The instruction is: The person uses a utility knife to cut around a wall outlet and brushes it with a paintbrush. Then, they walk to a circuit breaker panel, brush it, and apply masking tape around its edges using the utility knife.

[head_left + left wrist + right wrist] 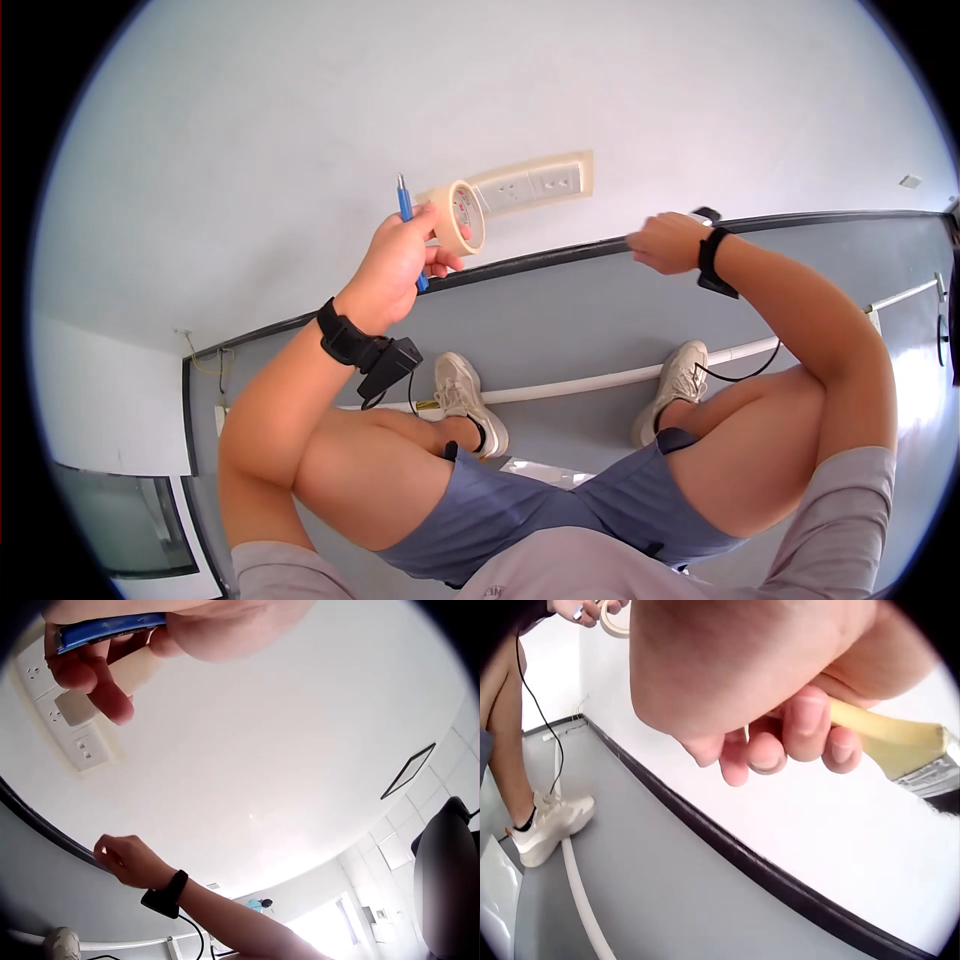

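Note:
My left hand (398, 255) grips a roll of cream masking tape (446, 222) and a slim blue tool with a metal tip (405, 203). The tape roll overlaps the left end of a white socket panel (530, 188) on the wall in the head view. Cream tape (587, 172) borders this panel. To the right, my right hand (668, 243) holds a flat paintbrush with a yellow handle (900, 742), its fingers curled round it. In the right wrist view the brush's metal band and dark bristles point toward the wall; the head view mostly hides it behind the hand.
A dark baseboard (545, 257) runs along the foot of the white wall. On the grey floor a white pipe (570, 386) passes by both shoes (460, 390). Thin black cables hang from the wrist cameras. A framed panel (409, 771) shows in the left wrist view.

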### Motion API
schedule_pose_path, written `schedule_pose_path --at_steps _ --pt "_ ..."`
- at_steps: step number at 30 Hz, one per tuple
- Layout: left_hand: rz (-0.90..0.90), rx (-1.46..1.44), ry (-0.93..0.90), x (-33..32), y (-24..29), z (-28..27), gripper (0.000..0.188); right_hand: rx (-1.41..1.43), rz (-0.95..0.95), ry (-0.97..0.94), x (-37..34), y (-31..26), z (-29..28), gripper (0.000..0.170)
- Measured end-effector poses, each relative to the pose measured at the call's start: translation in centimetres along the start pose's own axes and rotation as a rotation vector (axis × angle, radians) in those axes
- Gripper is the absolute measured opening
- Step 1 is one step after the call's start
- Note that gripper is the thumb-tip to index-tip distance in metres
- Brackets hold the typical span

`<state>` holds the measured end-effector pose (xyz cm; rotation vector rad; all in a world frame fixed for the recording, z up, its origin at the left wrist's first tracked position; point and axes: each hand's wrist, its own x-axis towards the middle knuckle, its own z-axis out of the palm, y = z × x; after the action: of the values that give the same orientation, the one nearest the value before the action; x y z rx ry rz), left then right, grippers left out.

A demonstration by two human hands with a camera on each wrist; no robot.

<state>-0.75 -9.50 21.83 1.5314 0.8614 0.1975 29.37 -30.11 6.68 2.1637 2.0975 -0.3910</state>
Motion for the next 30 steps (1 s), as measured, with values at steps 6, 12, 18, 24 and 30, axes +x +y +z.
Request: schedule_pose_path --at_steps 6,12,18,24,30 --pt "0.017 -0.026 -0.038 0.9 -1.2 0.8 0.028 0.19 -0.215 0.385 4.3 -5.0 -5.1 0.021" --pt "-0.038 -0.056 -0.053 0.7 -1.7 -0.1 0.033 0.504 -0.507 0.542 4.5 -9.9 -7.5 0.028" --pt "-0.093 -0.151 -0.092 0.9 -1.5 0.0 0.035 0.506 -0.573 0.518 7.1 -11.9 -5.2 0.039" --pt "-0.034 0.054 0.074 5.7 -5.5 -1.6 0.037 0.759 -0.278 0.356 9.3 -9.6 -5.1 0.012" --pt "-0.057 0.035 0.108 7.6 -5.3 -3.7 0.034 0.559 0.011 0.227 11.2 -6.5 -3.2 0.032"
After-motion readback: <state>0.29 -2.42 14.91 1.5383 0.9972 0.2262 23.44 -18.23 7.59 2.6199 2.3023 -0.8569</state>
